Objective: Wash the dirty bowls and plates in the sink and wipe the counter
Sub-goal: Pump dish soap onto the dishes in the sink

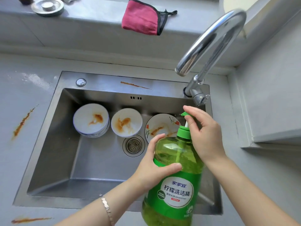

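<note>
bowls: stack of white blue-rimmed bowls (90, 122) on the sink floor at the back left, top one smeared with orange-brown sauce; single white bowl (126, 124) just beside it on the right, smeared the same way.
plate: round white plate with a flower print (160, 126) at the back right of the basin, streaked with sauce, near edge hidden behind the bottle.
sink: rectangular stainless steel sink (65, 152); round drain strainer (133, 145) just in front of the single bowl; thin sauce streak (135, 85) on the rear deck.
bottle: large translucent green detergent bottle (175, 185) over the front right of the sink, leaning a little, white label facing the camera, base out of frame.
left hand: left hand (156, 163) wrapped round the bottle's shoulder, thumb across the front; silver bracelet (106, 207) on the wrist.
right hand: right hand (203, 132) at the bottle's top, index finger over the green pump head (184, 114), thumb beneath, pinching it.
counter: grey counter (24, 160) with a sauce smear (22, 123) left of the sink and another (29, 220) at the front left.
faucet: curved chrome faucet (211, 39) at the back right corner, spout above the basin.
ledge: folded pink cloth with dark trim (141, 18) hanging over the ledge edge; round metal lid (48, 7) well to its left.
</note>
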Tool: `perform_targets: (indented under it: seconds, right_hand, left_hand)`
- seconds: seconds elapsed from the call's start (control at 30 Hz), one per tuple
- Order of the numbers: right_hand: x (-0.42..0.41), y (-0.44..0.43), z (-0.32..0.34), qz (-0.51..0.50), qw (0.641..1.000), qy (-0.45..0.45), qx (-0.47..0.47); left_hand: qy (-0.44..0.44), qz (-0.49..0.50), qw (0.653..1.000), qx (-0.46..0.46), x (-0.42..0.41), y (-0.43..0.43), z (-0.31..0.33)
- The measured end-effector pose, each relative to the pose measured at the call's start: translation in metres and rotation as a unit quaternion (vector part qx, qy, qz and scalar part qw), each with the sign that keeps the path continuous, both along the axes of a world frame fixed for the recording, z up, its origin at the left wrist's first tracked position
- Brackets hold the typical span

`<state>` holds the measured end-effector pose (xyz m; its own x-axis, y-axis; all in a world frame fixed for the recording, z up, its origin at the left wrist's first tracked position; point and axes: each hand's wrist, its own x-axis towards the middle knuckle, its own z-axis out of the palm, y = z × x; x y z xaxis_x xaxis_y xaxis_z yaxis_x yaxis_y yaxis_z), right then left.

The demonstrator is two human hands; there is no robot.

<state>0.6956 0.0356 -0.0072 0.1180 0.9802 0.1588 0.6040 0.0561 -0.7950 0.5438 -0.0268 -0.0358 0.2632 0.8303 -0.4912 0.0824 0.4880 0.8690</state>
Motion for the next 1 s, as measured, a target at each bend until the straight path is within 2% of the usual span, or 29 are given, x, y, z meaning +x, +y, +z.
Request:
perform_targets:
  seconds: [0.27, 0.57, 1.0]
  right_hand:
    - [-0.013, -0.088, -0.008, -0.04, 0.998, -0.001, -0.045]
    - [-0.005, -0.121, -0.019, -0.134, 0.989, -0.017, -0.063]
    - [-0.005, -0.112, -0.017, -0.088, 0.993, 0.034, -0.074]
  left_hand:
    - [0.0, -0.072, 0.997, -0.033, -0.037, -0.054, 0.011]
    - [0.006, -0.117, 0.991, -0.064, -0.031, -0.068, 0.004]
    - [-0.005, -0.098, 0.994, -0.056, -0.034, -0.061, 0.003]
